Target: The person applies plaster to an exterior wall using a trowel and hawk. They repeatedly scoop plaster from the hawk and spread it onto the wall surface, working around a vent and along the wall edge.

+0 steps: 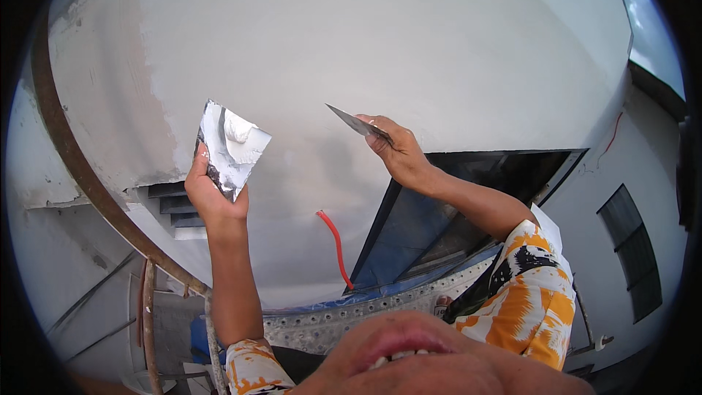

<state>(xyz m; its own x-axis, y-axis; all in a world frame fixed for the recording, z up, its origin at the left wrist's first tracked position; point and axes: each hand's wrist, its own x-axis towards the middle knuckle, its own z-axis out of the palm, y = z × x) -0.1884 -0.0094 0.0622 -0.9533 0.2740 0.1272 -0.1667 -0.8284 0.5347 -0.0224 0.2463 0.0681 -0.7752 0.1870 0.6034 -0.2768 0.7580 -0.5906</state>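
Note:
In front of a white-coated wall (292,36), my left hand (218,201) is closed on the lower edge of a flat metal plate (232,157). A mound of white putty (238,129) sits on the plate's face, and dark smears show along its edges. To the right, my right hand (401,153) grips a thin metal putty knife (352,120), its blade tilted and pointing up and left. The blade is apart from the plate; whether it touches the wall I cannot tell. My fingers partly cover the knife's near end.
A rusty metal pipe (95,175) curves along the left. A red flexible tube (334,241) sticks out of the wall below my hands. Dark window panes (431,227) lie under my right forearm. A perforated metal platform (307,328) runs below, with blue sheeting along it.

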